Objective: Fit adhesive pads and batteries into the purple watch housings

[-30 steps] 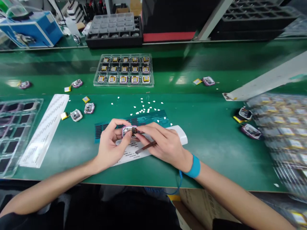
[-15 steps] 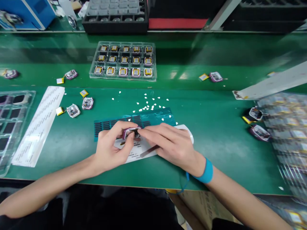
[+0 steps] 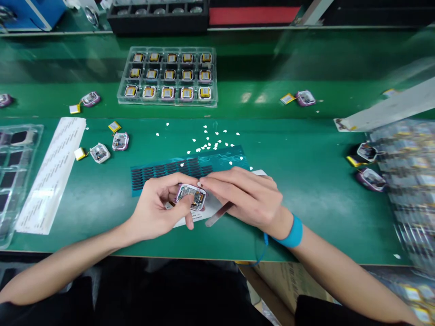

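Note:
My left hand (image 3: 161, 206) holds an open watch case (image 3: 182, 192), with its circuit board facing up and my thumb lying across it. At the case's upper right edge, the fingertips of my right hand (image 3: 249, 197) are pinched together. A small white piece (image 3: 200, 184) shows at those fingertips, like the loose white stickers. From under my right palm sticks out the flat metal end of what look like tweezers (image 3: 217, 216); their tips are hidden. Beneath both hands lies a white printed sheet (image 3: 212, 206), and behind it a teal sheet (image 3: 227, 155) with rows of dark strips.
Small white stickers (image 3: 215, 146) lie scattered behind the teal sheet. A clear tray (image 3: 166, 103) holds watch cases with batteries. Open watch cases (image 3: 99, 153) with batteries lie at left; others (image 3: 371, 179) lie by stacked trays (image 3: 404, 190) at right. A blue wrist strap (image 3: 294, 233) has a cord.
The watch case has tilted so that its circuit board now faces me more. A white piece now shows at my right fingertips. The whole view has shifted slightly.

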A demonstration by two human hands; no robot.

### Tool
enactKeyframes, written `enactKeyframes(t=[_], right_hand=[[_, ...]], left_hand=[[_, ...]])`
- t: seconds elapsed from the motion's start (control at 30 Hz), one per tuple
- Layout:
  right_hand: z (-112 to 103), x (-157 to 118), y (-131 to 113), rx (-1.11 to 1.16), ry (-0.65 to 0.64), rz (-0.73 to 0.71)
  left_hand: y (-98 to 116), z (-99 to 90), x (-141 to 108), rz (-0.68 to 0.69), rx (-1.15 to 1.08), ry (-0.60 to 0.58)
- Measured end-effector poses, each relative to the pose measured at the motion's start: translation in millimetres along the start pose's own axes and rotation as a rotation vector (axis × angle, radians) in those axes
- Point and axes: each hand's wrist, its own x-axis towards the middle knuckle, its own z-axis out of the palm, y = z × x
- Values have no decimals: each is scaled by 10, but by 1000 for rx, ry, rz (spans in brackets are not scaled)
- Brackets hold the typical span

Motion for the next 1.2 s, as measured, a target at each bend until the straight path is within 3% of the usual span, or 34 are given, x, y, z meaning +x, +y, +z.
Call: enactKeyframes(t=[0.13,0.27,0.53,0.6,0.77,1.2], right_hand=[[-1,-30,10,-141,-32,-92],[10,-54,-17,-144,-36,-99],[12,-1,120,-261,65,284],[0,12,157,-243,29,233],[-26,4,101,-237,-147,-51],[-43,24,69,-273,-150,-111]], left_hand=[[-31,8,-16,-1,114,-22],[-49,22,-36,-30,138,-67],[13,16,38,-156,-10,67],[24,8,49,-166,-22,92],[-7,-6,56,-123,-35,74],[-90,7,58,-91,-1,67]])
